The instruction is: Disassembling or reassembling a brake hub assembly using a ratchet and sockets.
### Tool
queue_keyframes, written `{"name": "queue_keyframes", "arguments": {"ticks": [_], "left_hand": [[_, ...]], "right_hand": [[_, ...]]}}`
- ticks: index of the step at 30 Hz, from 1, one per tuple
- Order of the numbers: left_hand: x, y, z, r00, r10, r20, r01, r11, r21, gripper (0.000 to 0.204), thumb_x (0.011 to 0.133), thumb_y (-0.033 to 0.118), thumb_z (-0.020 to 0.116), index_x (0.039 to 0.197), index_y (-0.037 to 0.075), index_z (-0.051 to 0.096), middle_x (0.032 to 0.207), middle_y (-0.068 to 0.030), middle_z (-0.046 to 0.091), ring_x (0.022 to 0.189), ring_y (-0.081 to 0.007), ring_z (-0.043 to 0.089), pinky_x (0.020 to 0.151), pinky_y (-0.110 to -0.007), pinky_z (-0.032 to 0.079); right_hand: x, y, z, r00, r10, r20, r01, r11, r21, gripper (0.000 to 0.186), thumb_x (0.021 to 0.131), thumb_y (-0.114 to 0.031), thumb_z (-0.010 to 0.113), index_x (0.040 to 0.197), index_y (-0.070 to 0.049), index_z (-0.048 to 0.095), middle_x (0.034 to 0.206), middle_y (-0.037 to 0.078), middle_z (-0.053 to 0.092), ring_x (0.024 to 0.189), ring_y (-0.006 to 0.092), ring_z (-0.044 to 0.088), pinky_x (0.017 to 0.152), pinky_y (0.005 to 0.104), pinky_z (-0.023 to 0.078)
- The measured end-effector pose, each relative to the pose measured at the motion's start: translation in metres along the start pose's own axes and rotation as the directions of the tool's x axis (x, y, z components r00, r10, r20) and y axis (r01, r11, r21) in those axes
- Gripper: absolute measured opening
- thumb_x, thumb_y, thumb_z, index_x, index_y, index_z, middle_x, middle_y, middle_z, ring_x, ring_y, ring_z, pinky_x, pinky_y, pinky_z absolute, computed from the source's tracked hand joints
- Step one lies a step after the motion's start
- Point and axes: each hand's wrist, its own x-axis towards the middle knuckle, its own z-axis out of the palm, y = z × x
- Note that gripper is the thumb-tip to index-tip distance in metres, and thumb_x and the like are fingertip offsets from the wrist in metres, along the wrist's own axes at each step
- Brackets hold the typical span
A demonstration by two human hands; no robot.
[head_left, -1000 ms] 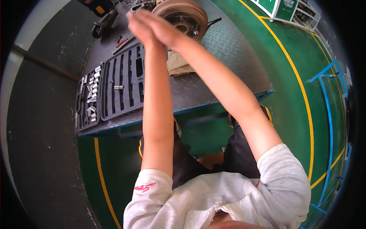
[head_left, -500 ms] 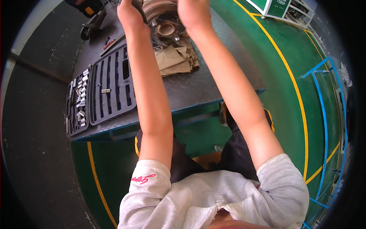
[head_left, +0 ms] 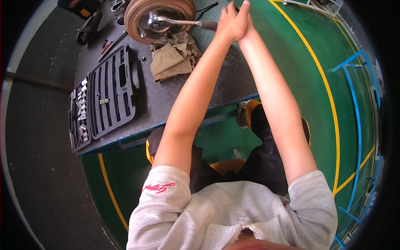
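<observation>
Wheel drum [head_left: 143, 16], lying at the top of the view on the dark, tread-patterned metal counter [head_left: 154, 100]. What has just changed is the placing of the hands around it: a second ago they met at its left side, half a second ago they were apart with the drum between them, and now they meet again to its right. The left hand [head_left: 232, 27] lies in front of the right hand [head_left: 250, 31] and partly hides it. The left fingers are fairly straight and slightly spread; whether any close around a handle cannot be told. The right fingers are mostly hidden, so their hold cannot be told either. A ratchet wrench [head_left: 179, 21], now in plain sight, reaches across the drum, its handle running right to the left hand. For the work, this suggests the wrench head is set at the hub, with the hands at the far end of the handle.

The drum is round, with a broad rust-brown rim and a darker inside. A folded brown cloth [head_left: 171, 60] lies at its near edge. The wrench is shiny metal with a rounded head and dark grip. Smallest, a metal socket [head_left: 142, 58] sits left of the cloth.
</observation>
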Motion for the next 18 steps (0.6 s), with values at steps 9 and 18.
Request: {"name": "queue_keyframes", "arguments": {"ticks": [9, 18], "left_hand": [[0.011, 0.032, -0.051, 0.819, 0.532, -0.216, -0.572, 0.726, -0.382, 0.063, 0.100, 0.039, 0.047, 0.135, -0.012, 0.039, 0.134, -0.0305, 0.044, 0.120, -0.0406, 0.051, 0.104, -0.044, 0.040], [0.096, -0.108, -0.205, 0.979, -0.169, -0.111, -0.026, 0.435, -0.900, 0.058, 0.094, 0.060, 0.038, 0.106, 0.008, 0.060, 0.109, -0.0110, 0.063, 0.099, -0.0231, 0.056, 0.091, -0.035, 0.043]], "right_hand": [[-0.060, -0.036, 0.094, 0.867, -0.352, 0.352, 0.435, 0.880, -0.192, 0.044, 0.102, -0.048, 0.039, 0.092, -0.011, 0.062, 0.086, 0.005, 0.063, 0.082, 0.0175, 0.060, 0.077, 0.0333, 0.050], [-0.085, 0.181, 0.166, 0.500, -0.176, 0.848, 0.860, 0.213, -0.463, 0.056, 0.105, -0.049, 0.033, 0.093, -0.005, 0.065, 0.094, 0.010, 0.072, 0.083, 0.0250, 0.067, 0.080, 0.0404, 0.051]]}}
